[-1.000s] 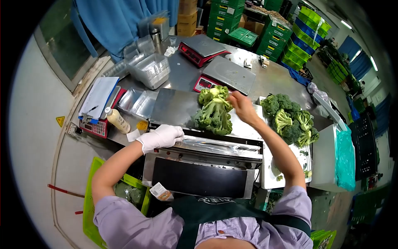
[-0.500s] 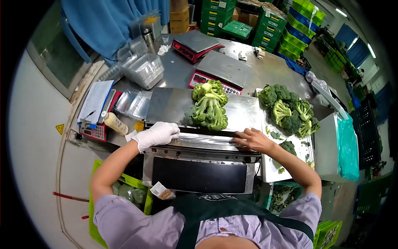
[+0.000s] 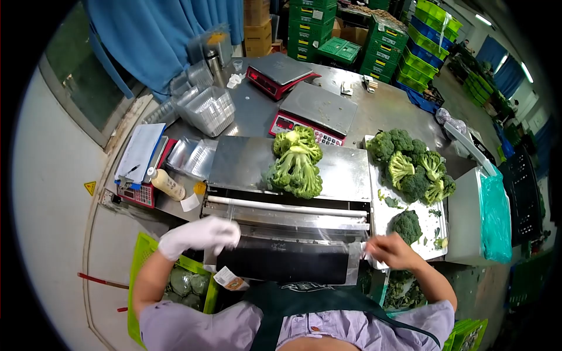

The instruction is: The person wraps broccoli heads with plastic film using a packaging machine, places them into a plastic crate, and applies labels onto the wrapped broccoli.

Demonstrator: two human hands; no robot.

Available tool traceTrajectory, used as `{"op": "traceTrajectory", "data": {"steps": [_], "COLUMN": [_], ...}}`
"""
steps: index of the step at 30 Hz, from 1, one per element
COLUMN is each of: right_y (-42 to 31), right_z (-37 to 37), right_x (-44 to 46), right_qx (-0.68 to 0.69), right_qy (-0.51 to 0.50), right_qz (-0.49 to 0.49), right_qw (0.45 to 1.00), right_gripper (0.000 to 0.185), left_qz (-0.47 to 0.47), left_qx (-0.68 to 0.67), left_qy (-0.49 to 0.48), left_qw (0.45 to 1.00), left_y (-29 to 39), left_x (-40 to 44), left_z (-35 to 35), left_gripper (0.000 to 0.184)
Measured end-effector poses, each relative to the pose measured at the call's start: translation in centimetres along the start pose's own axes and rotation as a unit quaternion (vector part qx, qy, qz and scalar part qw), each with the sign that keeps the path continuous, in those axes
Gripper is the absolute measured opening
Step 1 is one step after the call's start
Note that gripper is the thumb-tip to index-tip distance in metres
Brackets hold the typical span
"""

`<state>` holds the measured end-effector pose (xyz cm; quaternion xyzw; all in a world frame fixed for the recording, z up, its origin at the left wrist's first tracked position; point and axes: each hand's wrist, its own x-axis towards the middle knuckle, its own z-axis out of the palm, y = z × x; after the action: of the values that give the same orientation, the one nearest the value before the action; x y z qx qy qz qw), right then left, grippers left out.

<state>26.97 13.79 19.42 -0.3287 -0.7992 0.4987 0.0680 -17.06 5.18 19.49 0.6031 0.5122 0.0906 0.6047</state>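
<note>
Spanning the plate (image 3: pixel 284 260), clear film (image 3: pixel 342 235) barely shows; L hand (image 3: pixel 202 235) blurred, clenched, hold unclear, R hand (image 3: pixel 391 251) angled inward w/ film pinched.

We've got on a lt. purple shirt (image 3: pixel 202 324) w/ short, loose sleeves (image 3: pixel 161 322) & an orange-brown btn (image 3: pixel 316 329). Our dk. green apron (image 3: pixel 272 298) has straps (image 3: pixel 266 322) & a pale logo (image 3: pixel 303 286); our L hand (image 3: pixel 202 235) wears a white glove (image 3: pixel 186 238).

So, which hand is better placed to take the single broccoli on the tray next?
Right, probably: the right hand is near this broccoli, the left hand across the black plate. Both seem to hold film.
</note>
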Motion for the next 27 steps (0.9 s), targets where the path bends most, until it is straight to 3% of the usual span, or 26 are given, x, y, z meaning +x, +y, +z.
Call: {"op": "traceTrajectory", "data": {"steps": [1,2,3,4,6,7,8,9,10,11,13,14,15,16,17,18,19,21,22,24,25,27], "right_y": [-2.7,-4.8,-6.2,-6.9,-7.8,-8.2,-8.5,-8.9,-8.5,-5.6,1.9,5.6,8.0,8.2,8.5,9.1,9.6,6.8,7.4,7.3,6.7,6.6], "right_z": [-1.2,-2.4,-3.4,-4.0,-7.4,-8.5,-9.7,-10.5,-11.5,-12.7,-11.9,-11.1,-10.1,-9.1,-8.2,-7.2,-6.2,-5.2,-5.0,-2.6,-1.7,-1.0], "right_x": [-1.5,-2.6,-3.0,-3.0,0.0,3.6,7.2,11.7,16.7,21.1,28.0,29.8,30.0,29.4,28.4,27.0,25.6,22.1,21.7,21.0,20.6,21.1], "right_qx": [0.045,0.061,0.077,0.138,0.356,0.366,0.370,0.232,0.246,0.161,0.094,0.031,-0.033,-0.018,-0.003,0.019,0.044,0.076,0.001,-0.190,-0.256,-0.243], "right_qy": [-0.032,-0.008,0.016,0.071,-0.020,0.054,0.130,0.299,0.276,0.278,0.283,0.233,0.181,0.092,0.002,-0.010,-0.021,-0.034,-0.038,0.000,0.027,0.052], "right_qz": [-0.009,-0.117,-0.224,-0.298,-0.377,-0.395,-0.408,-0.349,-0.363,-0.346,-0.180,-0.113,-0.045,-0.039,-0.029,-0.040,-0.050,-0.082,-0.091,-0.126,-0.145,-0.151], "right_qw": [0.998,0.991,0.971,0.942,0.855,0.841,0.824,0.857,0.855,0.881,0.937,0.965,0.982,0.995,1.000,0.999,0.998,0.993,0.995,0.974,0.955,0.957], "right_gripper": [0.007,0.008,0.009,0.008,0.005,0.008,0.010,0.016,0.027,0.037,0.046,0.054,0.061,0.072,0.084,0.091,0.099,0.121,0.127,0.135,0.136,0.133], "left_qz": [0.018,0.038,0.126,0.258,0.419,0.433,0.340,0.345,0.368,0.333,0.317,0.268,0.230,0.159,0.148,0.131,0.104,0.219,0.185,0.155,0.158,0.181], "left_qx": [-0.011,-0.030,0.020,0.064,-0.079,-0.125,-0.015,-0.071,-0.129,-0.008,0.104,0.133,0.136,0.126,0.111,0.129,-0.001,-0.110,0.024,0.232,0.231,0.176], "left_qy": [-0.034,-0.055,-0.053,0.000,0.127,0.231,0.387,0.468,0.477,0.525,0.519,0.494,0.375,0.263,0.233,0.190,0.151,0.069,0.098,0.173,0.215,0.291], "left_qw": [0.999,0.997,0.990,0.964,0.896,0.862,0.857,0.810,0.788,0.783,0.787,0.816,0.888,0.943,0.955,0.964,0.983,0.967,0.978,0.945,0.936,0.923], "left_y": [1.9,3.9,6.6,8.0,8.4,9.8,10.8,12.6,12.4,9.6,4.2,0.7,-0.8,-1.7,-0.5,-1.6,-1.7,-3.0,-1.9,-1.4,-1.5,-1.4], "left_x": [-2.1,-4.2,-6.0,-7.2,-8.1,-7.0,-5.3,-1.4,2.3,6.6,15.2,18.4,19.0,19.6,18.1,18.4,17.3,16.8,15.8,15.7,16.2,17.6], "left_z": [-0.1,-0.2,-1.0,-1.8,-3.3,-3.3,-5.1,-6.5,-8.7,-12.3,-15.8,-16.5,-15.9,-15.4,-13.1,-12.4,-10.6,-8.3,-7.4,-5.2,-4.4,-3.7], "left_gripper": [0.011,0.010,0.011,0.012,0.009,0.011,0.012,0.015,0.016,0.016,0.019,0.030,0.036,0.039,0.040,0.045,0.057,0.101,0.110,0.128,0.123,0.103]}}
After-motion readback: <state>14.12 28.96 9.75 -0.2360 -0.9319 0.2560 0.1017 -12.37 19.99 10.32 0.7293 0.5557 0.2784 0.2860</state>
